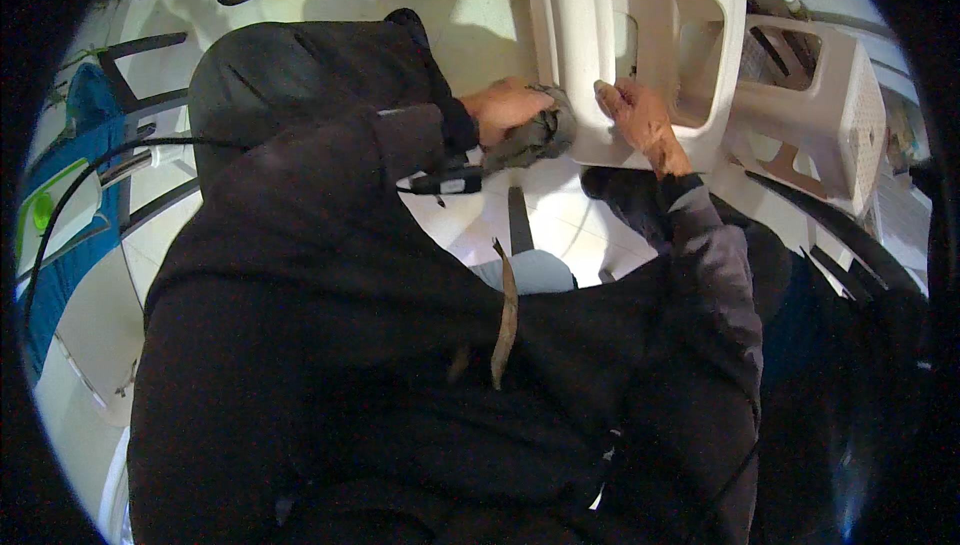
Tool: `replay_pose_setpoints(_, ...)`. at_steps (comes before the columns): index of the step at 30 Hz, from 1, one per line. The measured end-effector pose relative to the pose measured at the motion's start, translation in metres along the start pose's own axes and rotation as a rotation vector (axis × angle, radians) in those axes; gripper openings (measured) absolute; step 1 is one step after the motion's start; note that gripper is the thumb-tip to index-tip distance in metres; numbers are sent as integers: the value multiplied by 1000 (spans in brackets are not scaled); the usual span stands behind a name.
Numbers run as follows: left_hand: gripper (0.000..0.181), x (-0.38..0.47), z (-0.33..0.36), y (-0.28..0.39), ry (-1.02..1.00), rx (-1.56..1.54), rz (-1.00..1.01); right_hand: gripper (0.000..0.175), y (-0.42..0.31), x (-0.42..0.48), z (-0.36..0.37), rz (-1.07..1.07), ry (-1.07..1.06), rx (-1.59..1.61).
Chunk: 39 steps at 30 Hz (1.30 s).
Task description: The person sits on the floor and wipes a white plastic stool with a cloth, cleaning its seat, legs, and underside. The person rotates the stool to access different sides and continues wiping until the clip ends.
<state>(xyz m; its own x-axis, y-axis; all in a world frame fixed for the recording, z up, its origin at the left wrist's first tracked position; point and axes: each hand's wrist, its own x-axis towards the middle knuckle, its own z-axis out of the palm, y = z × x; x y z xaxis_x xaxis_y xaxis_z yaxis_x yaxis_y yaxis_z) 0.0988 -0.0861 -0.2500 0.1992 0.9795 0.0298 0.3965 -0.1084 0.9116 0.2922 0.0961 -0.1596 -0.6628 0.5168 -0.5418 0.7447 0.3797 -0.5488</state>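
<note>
A cream plastic stool (pixel 585 42) with a large cut-out in its side stands before me at the top of the view. My left hand (pixel 510 111) holds a crumpled grey-green cloth (pixel 536 136) against the stool's near left edge. To the right of it, my right hand (pixel 643 119) grips the stool's frame at the lower edge of the cut-out, some of its fingers hidden by the frame. Below both hands, a dry brown leaf-like strip (pixel 506 320) lies on my dark clothing.
A second cream stool (pixel 802 114) with a perforated seat lies tilted at the right. On the left are a dark metal frame (pixel 154 99), blue fabric (pixel 101 125) and a white container with a green part (pixel 60 207). A black cable (pixel 112 151) curves past them. Pale tiled floor (pixel 559 204) shows between my legs.
</note>
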Motion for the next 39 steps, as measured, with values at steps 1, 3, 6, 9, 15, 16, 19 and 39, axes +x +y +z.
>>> replay_pose_setpoints(1, 28, 4, 10, -8, -13, -156, -36, 54, -2, -1, 2, 19, 14, 21)
replay_pose_setpoints(3, 28, 14, 19, -14, 91, -171, -172, 54, -7, -1, 7, 47, 55, 59)
replay_pose_setpoints(6, 26, 32, 17, 3, 439, -338, -681, 58, -14, -4, 18, 9, 143, -17)
replay_pose_setpoints(9, 27, 44, -14, 19, 508, -347, -862, 62, -20, -2, 29, 69, 186, -88)
replay_pose_setpoints(15, 34, 88, -78, 1, 695, -242, -674, 67, -22, -7, 42, 63, 179, -18)
replay_pose_setpoints(16, 36, 95, -85, -3, 683, -318, -667, 68, -22, -9, 44, 53, 205, 3)
replay_pose_setpoints(19, 43, 122, -102, -8, 875, -254, -567, 68, -23, -12, 48, 21, 299, -65)
replay_pose_setpoints(39, 29, 73, -180, -23, 351, 620, 5, 51, -74, -6, 121, 128, 39, 330)
